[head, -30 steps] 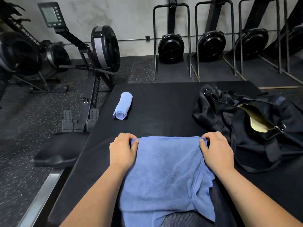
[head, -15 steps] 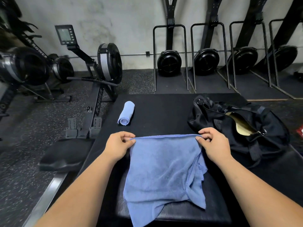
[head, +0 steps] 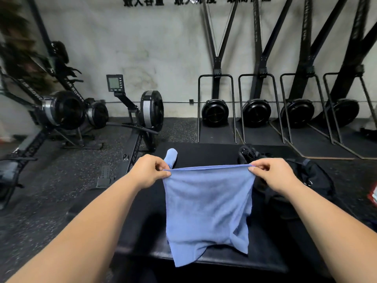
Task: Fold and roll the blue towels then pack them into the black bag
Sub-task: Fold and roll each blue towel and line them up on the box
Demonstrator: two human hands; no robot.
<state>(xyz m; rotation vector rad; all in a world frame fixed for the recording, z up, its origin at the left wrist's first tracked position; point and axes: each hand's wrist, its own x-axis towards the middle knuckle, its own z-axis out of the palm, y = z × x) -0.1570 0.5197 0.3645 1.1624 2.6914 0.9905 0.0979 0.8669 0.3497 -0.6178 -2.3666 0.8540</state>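
A blue towel hangs in the air in front of me, its top edge stretched level. My left hand pinches its top left corner and my right hand pinches its top right corner. The towel's lower end droops over the near edge of the black padded platform. A rolled blue towel lies on the platform behind my left hand, partly hidden by it. The black bag sits on the platform at the right, partly behind my right hand.
Rowing machines stand on the speckled floor at the left. Several upright rowers lean against the back wall. A red and white object shows at the right edge.
Both hands have lifted the towel off the platform and raised it, so it now hangs stretched between them. My view has tilted upward toward the wall.
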